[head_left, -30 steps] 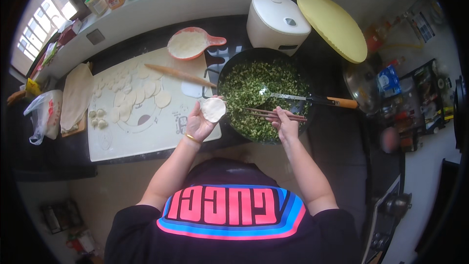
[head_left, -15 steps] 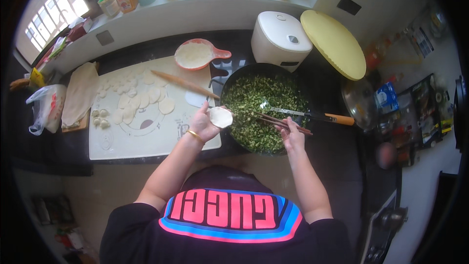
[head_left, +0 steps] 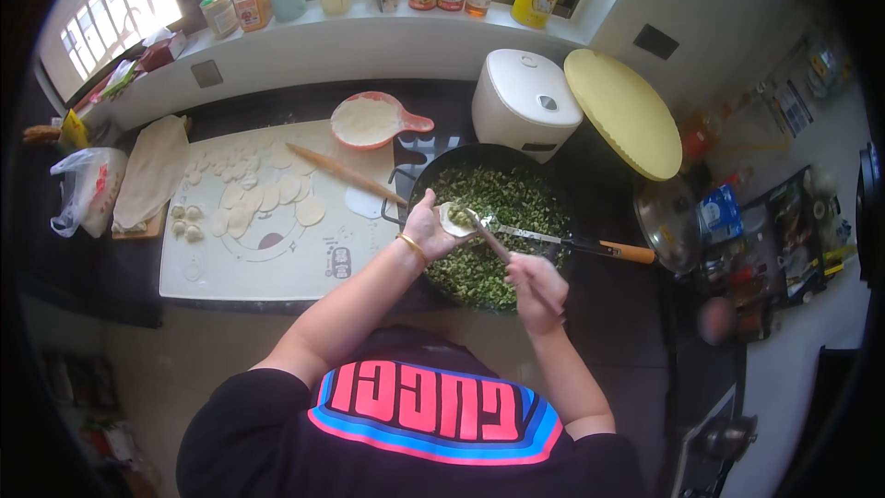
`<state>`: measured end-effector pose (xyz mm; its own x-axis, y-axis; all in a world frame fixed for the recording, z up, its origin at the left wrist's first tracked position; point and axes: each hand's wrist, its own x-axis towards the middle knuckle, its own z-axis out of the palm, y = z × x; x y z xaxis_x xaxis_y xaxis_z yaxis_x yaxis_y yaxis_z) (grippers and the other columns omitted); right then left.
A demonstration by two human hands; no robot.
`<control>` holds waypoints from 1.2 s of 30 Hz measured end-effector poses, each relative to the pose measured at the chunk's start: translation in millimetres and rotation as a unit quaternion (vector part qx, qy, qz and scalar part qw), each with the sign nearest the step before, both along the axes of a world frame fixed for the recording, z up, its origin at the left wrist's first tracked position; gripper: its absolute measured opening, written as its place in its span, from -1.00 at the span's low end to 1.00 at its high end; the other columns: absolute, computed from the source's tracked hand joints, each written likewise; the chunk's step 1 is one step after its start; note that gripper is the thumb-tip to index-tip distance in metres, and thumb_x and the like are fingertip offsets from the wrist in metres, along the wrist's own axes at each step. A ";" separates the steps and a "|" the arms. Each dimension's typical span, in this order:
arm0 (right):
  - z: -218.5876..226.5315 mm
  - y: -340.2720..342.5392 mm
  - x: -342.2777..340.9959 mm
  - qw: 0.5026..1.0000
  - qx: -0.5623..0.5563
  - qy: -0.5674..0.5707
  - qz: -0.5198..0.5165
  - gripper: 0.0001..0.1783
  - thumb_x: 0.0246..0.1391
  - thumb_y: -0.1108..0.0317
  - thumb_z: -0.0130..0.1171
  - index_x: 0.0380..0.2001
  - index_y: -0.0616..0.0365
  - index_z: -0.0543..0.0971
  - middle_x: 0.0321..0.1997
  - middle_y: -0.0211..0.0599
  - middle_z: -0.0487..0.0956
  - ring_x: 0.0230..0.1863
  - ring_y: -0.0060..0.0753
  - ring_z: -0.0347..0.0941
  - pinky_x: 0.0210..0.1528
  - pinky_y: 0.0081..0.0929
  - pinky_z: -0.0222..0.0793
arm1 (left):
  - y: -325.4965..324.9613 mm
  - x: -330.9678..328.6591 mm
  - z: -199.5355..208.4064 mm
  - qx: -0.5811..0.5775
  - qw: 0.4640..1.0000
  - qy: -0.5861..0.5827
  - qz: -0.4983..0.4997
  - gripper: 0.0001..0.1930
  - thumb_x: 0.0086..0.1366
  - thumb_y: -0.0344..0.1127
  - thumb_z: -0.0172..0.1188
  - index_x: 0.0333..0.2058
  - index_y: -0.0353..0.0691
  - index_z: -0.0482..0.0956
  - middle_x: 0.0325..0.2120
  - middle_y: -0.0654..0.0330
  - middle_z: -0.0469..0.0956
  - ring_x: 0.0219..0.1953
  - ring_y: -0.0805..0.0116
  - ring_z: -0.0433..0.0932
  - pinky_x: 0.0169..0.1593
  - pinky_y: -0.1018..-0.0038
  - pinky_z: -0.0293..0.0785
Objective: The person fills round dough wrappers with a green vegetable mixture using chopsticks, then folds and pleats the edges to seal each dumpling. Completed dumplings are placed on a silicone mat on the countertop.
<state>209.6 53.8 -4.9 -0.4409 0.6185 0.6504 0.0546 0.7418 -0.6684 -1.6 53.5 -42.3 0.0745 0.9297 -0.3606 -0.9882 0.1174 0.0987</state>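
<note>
My left hand (head_left: 430,231), a gold bangle at its wrist, holds a round dumpling wrapper (head_left: 446,218) over the left side of a large dark pan. A small mound of green filling (head_left: 460,214) lies on the wrapper. With my right hand (head_left: 537,291) I grip a pair of brown chopsticks (head_left: 495,244), their tips touching that filling. Chopped green filling (head_left: 489,281) covers the pan's inside. A spatula with a wooden handle (head_left: 629,251) rests across the pan's right rim.
On the left, a pale mat (head_left: 198,263) bears loose wrappers (head_left: 267,195), several finished dumplings (head_left: 186,223) and a rolling pin (head_left: 346,173). Behind stand a red flour scoop bowl (head_left: 367,120) and a white rice cooker (head_left: 527,97). A yellow round lid (head_left: 627,115) leans beside the cooker.
My left hand has moved right with the wrapper, which now has filling on it. My right hand has come nearer to me, bringing the chopsticks from the pan to the wrapper. The view has shifted slightly.
</note>
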 end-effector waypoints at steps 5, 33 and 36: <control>5.4 -7.0 -2.1 0.958 0.269 -0.084 0.042 -0.78 -0.20 0.48 0.31 -0.41 0.26 0.54 -0.39 -0.18 0.56 -0.28 -0.21 0.55 -0.31 -0.44 0.53 | 3.9 0.0 3.7 -0.010 0.999 0.032 0.013 -0.27 0.30 0.22 -0.52 0.11 -0.37 0.10 0.05 -0.09 0.25 0.09 -0.03 0.24 0.15 0.02 0.14; 8.5 78.3 26.5 0.867 -0.457 0.182 0.079 -0.75 0.12 0.23 0.04 -0.44 0.20 0.49 -0.50 -0.22 0.55 -0.53 -0.32 0.56 -0.71 -0.72 0.32 | -13.0 -15.4 7.3 0.045 0.993 -0.021 -0.106 -0.27 0.28 0.24 -0.56 0.09 -0.35 0.08 0.09 -0.21 0.16 0.13 -0.13 0.19 0.16 -0.06 0.13; 3.1 80.5 25.5 0.870 -0.458 0.169 0.072 -0.77 0.12 0.23 0.05 -0.44 0.19 0.49 -0.51 -0.23 0.55 -0.53 -0.32 0.56 -0.72 -0.72 0.30 | -13.4 -12.7 12.1 0.036 0.993 -0.036 -0.111 -0.24 0.27 0.24 -0.57 0.11 -0.38 0.07 0.10 -0.21 0.15 0.14 -0.11 0.19 0.15 -0.05 0.14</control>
<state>235.1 134.3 -1.9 -0.4357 0.8998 0.0212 -0.3089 -0.1274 -0.9425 -14.3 40.0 -30.2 0.3037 0.9105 -0.2807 -0.9434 0.3285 0.0447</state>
